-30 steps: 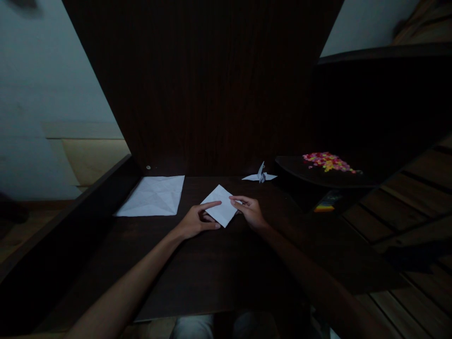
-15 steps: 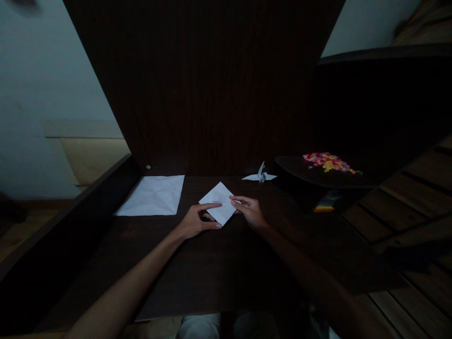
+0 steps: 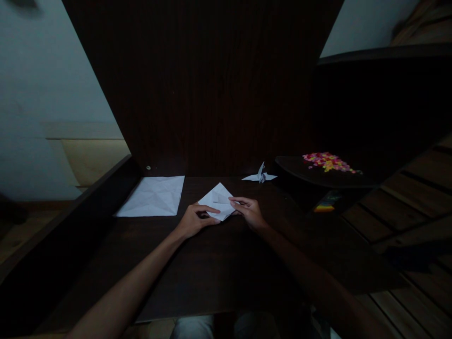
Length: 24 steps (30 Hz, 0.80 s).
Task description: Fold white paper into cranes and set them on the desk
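Observation:
A white sheet of paper folded into a diamond [image 3: 219,193] is between my two hands, one corner pointing away from me. My left hand [image 3: 193,220] grips its left and near edges, with the forefinger across the top and the thumb by the near corner. On the right edge, my right hand [image 3: 249,210] pinches the paper between thumb and fingers. Some fingertips are hidden beneath it. Beyond my right hand stands a folded white paper crane [image 3: 260,177]. To the left lies a creased stack of white paper [image 3: 153,195].
The dark desk [image 3: 197,268] has a raised side panel [image 3: 67,226] on the left and a tall back panel [image 3: 212,89]. A curved shelf [image 3: 296,170] at right carries a pile of small colourful pieces [image 3: 328,161]. A rainbow-striped item [image 3: 325,207] shows below it.
The near corner of the folded paper has tipped up slightly, and my left forefinger and thumb have moved a little closer together. My right hand has barely moved.

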Motion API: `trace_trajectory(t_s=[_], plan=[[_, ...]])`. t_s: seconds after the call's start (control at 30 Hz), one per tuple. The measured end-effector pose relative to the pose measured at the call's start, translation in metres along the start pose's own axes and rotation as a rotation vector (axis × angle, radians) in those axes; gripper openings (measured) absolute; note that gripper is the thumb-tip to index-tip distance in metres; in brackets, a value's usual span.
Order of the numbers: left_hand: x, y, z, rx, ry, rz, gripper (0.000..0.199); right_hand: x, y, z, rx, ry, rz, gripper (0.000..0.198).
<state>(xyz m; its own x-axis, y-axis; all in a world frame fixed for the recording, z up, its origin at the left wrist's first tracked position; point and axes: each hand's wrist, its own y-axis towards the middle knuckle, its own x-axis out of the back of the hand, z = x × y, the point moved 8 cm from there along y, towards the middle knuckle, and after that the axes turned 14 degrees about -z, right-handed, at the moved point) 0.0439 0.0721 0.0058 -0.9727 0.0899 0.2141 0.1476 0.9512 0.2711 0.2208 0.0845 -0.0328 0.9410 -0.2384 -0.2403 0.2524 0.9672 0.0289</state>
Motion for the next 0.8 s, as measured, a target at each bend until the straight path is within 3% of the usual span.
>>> trace_trajectory(t_s=[0.37, 0.57, 0.8], plan=[[0.016, 0.005, 0.01, 0.016, -0.016, -0.192, 0.025, -0.009, -0.006, 0.002, -0.041, -0.014, 0.09, 0.034], [0.016, 0.006, 0.017, 0.084, -0.085, -0.195, 0.028, -0.011, -0.008, 0.004, -0.026, -0.014, 0.111, 0.032], [0.01, 0.006, 0.025, 0.191, -0.324, -0.161, 0.034, -0.013, -0.011, 0.005, 0.001, -0.036, 0.146, 0.034]])
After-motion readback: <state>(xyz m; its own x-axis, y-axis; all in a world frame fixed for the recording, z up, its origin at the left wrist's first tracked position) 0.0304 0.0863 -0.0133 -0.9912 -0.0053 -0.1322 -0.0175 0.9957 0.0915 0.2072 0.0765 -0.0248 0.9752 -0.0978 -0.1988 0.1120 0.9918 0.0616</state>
